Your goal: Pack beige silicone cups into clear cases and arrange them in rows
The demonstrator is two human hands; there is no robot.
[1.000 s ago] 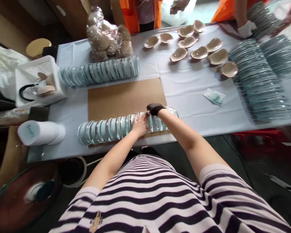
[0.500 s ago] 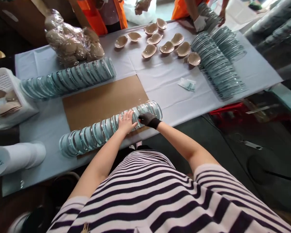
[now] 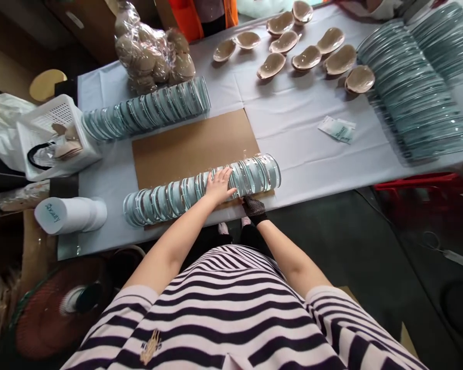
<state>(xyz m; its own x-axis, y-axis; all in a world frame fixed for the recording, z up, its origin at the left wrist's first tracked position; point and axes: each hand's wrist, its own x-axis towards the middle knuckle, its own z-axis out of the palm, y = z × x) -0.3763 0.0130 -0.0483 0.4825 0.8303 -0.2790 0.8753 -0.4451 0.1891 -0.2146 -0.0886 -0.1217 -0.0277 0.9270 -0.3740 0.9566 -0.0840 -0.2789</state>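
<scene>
A long row of clear, rounded plastic packages [image 3: 173, 198] with pale blue bands lies on its side near the table's front edge. My left hand [image 3: 218, 187], bare, rests on top of this row with its fingers spread. At the row's near side is my right hand [image 3: 253, 207], in a dark fingerless-looking glove. Its fingers are drawn together low against the packages; their tips are partly hidden, so what they grip cannot be made out. Beneath the row lies a flat brown cardboard sheet [image 3: 193, 146].
Behind stands a second package row [image 3: 146, 110], beside a bag of beige cups [image 3: 154, 56]. Several loose cups [image 3: 306, 58] and small printed cards [image 3: 337, 128] lie right of centre. Clear trays [image 3: 416, 92] are stacked far right. A white basket [image 3: 87, 139] and white roll-shaped stack [image 3: 75, 215] sit left.
My right hand has moved down from the row's top to its near side. My left hand still lies on the packages. The view has shifted, showing more of the left side.
</scene>
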